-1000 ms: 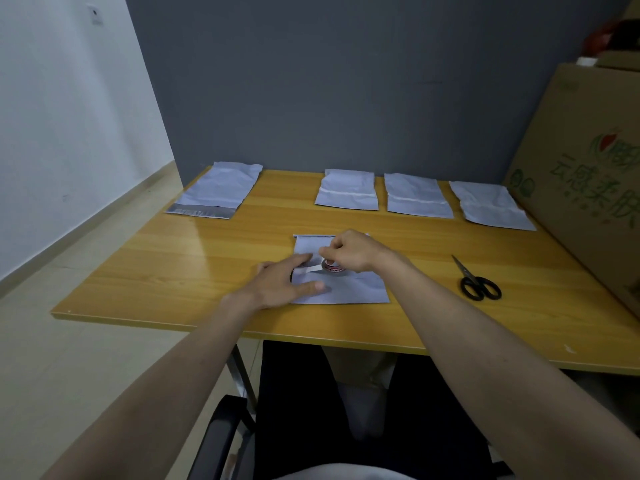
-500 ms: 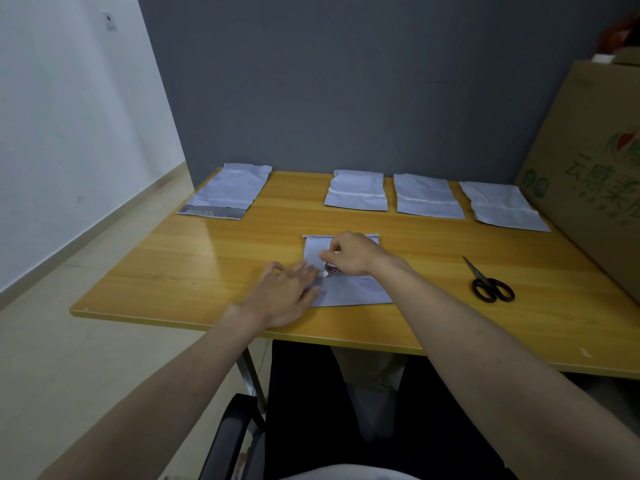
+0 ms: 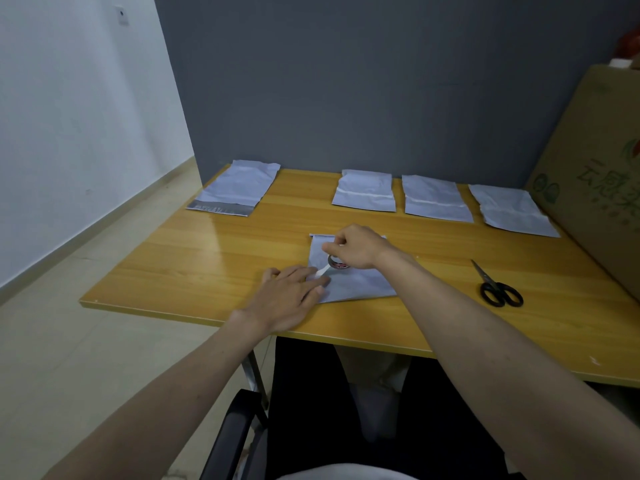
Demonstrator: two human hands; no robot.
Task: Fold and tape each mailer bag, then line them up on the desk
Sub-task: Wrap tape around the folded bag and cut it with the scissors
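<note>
Both hands met over the folded mailer bag at near-centre surface: left hand flat, pinning its left edge; right hand gripping the tape roll, strip running leftward between them.

**Wooden surface set in corner of grey-walled room**

A light wood-grain surface is seen pushed against a dark grey wall. A white wall, fitted with a small switch plate, is shown at the left above a pale tiled floor. A large printed cardboard box is propped at the right. A black chair is partly visible below.
</note>
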